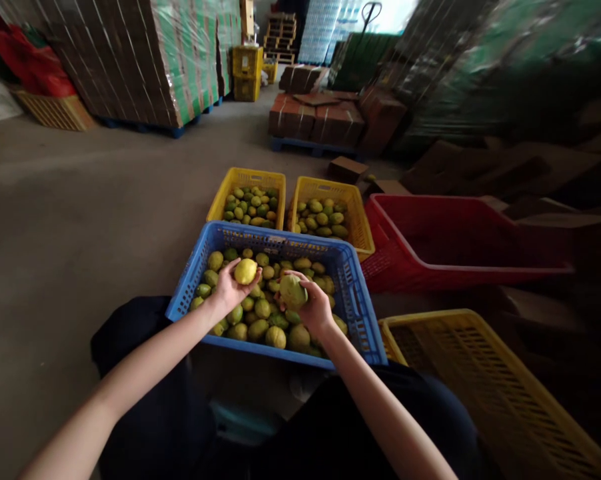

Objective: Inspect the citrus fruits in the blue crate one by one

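Note:
Over the blue crate (365, 313) both of my hands hold fruit. A yellow lemon (245, 271) rests in the fingers of my left hand (227, 291), which is turned palm up. My right hand (316, 305) grips a larger, greenish lemon (293, 292) between thumb and fingers. Below them, the crate is filled with many green and yellow lemons (262, 308). Some of the fruit directly under my hands is hidden by them.
Two yellow crates with lemons, one left (220, 193) and one right (363, 223), stand beyond the blue crate. To the right are a large red bin (395, 257) and another yellow crate (480, 353). Wrapped pallet stacks (190, 60) and flat cardboard boxes (315, 120) stand farther back.

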`<move>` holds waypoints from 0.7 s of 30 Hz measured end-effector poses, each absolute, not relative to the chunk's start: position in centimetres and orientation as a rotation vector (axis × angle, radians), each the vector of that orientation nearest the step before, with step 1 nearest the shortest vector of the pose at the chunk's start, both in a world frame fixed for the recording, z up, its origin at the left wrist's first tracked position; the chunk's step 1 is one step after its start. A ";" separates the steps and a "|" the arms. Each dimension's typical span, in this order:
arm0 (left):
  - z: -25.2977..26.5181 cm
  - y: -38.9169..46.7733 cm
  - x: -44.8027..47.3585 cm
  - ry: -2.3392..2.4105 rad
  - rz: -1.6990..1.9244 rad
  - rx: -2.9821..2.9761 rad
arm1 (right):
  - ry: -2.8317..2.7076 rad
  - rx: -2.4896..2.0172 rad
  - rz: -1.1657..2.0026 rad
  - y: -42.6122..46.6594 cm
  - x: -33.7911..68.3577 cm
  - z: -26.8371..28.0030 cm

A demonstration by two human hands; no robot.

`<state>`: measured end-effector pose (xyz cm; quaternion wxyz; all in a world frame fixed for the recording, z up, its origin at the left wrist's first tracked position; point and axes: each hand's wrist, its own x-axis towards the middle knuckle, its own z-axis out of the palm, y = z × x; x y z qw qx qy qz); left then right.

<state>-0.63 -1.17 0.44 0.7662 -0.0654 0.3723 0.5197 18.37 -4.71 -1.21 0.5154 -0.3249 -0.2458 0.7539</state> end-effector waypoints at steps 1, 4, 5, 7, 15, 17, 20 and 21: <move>0.9 -0.7 -0.7 0.781 1.118 -0.116 | -0.621 -0.780 1.794 -4.2 18.3 -0.7; 2.1 0.2 -0.7 0.670 1.157 -0.059 | -0.627 -0.671 1.762 -3.0 17.4 0.3; 2.2 0.3 -0.7 0.633 1.205 -0.074 | -0.584 -0.611 1.744 -2.7 16.9 0.2; 1.5 0.1 -0.4 0.565 1.308 -0.145 | -0.424 -0.518 1.690 -2.3 15.6 -0.7; -9.4 -5.5 0.3 0.543 1.458 -0.384 | 0.274 -0.600 1.515 -5.8 11.3 -11.5; -11.1 -6.9 0.3 0.544 1.451 -0.405 | 0.332 -0.626 1.502 -7.0 11.1 -13.1; -12.1 -7.7 0.3 0.553 1.370 -0.429 | 0.322 -0.615 1.506 -7.8 11.1 -13.9; -12.2 -7.7 0.3 0.555 1.348 -0.434 | 0.313 -0.615 1.513 -7.8 11.1 -14.0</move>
